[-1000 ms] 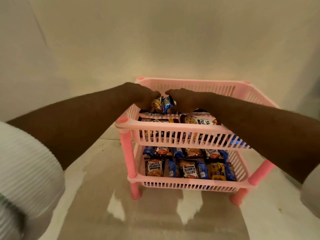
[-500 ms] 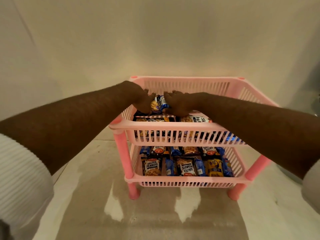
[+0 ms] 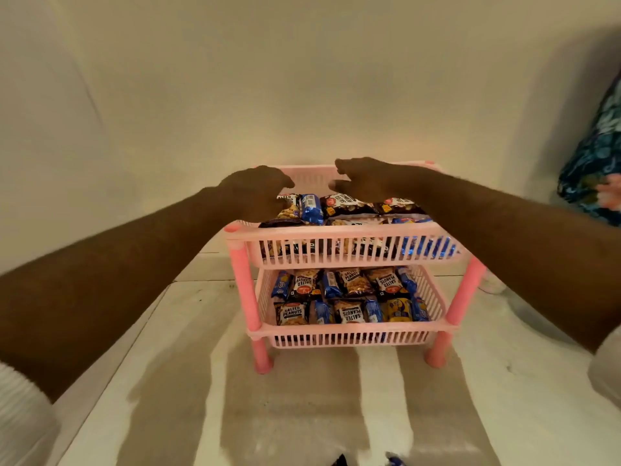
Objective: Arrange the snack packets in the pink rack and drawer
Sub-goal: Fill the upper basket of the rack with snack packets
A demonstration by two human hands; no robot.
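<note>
Hands hover over the top tier of the pink rack (image 3: 342, 235); left hand (image 3: 255, 191) has loosely bent fingers, holding nothing, just above a blue packet (image 3: 311, 208); right hand (image 3: 364, 179) is spread, empty, above dark packets (image 3: 346, 205); 2 rows of packets (image 3: 349, 295) fill the lower tier beneath both hands.

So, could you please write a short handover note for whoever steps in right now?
Hands: left hand rests on the packets at the left of the top tray, grip unclear. Right hand is open above the tray, holding nothing.
Things: the top tray and the bottom tray of the pink rack both hold rows of snack packets.
Done: both trays look filled.
Left: two packets apparently lie at the near edge of the view; no drawer shows.
</note>
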